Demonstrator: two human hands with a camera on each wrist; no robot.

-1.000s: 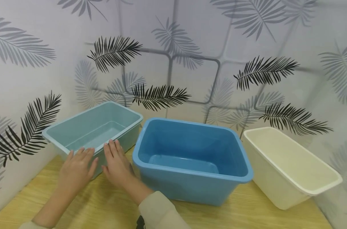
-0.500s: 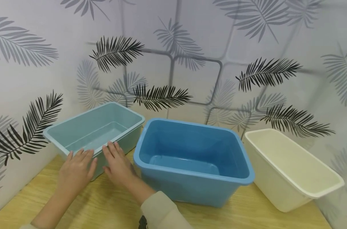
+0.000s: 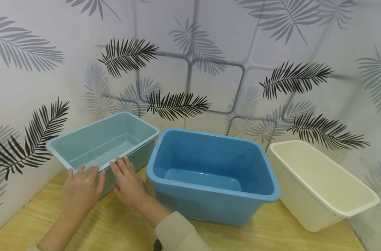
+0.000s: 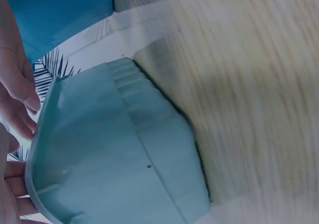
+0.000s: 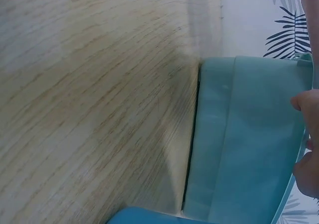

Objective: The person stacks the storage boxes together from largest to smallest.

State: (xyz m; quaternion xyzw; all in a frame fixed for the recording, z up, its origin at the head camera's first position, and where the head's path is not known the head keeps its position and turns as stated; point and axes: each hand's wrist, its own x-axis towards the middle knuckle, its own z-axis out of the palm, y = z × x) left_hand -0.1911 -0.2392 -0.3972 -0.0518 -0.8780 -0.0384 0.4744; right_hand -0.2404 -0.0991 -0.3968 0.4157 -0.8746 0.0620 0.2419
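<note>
On my far left, beyond the grip, the leaf-printed wall (image 3: 27, 87) runs down to the wood-grain table (image 3: 115, 226). The teal bin (image 3: 99, 139) is the thing under my hands: it stands upright on the table, its hollow opening out just past my fingertips, its length slanting away to the right. My left hand (image 3: 80, 190) lies on the near side of its rim, toward the left end, fingers side by side and loosely straight, thumb a little apart against the outside. My right hand (image 3: 129, 183) is just beside it, farther along the same rim, with its fingers extended and reaching over the edge; the thumbs face each other across a narrow gap. Neither hand is clenched; how firmly they press I cannot tell. Both wrist views give me the bin's outer wall below the grip, with the base down on the table. Behind my right hand, the forearm runs back into a pale sleeve (image 3: 181, 232). Just right of that hand stands the blue tub (image 3: 200, 205), its rim close to the bin's right end; I cannot tell whether they touch. Farthest right from the grip is the cream tub (image 3: 291, 191), set at a slant beside the blue tub
</note>
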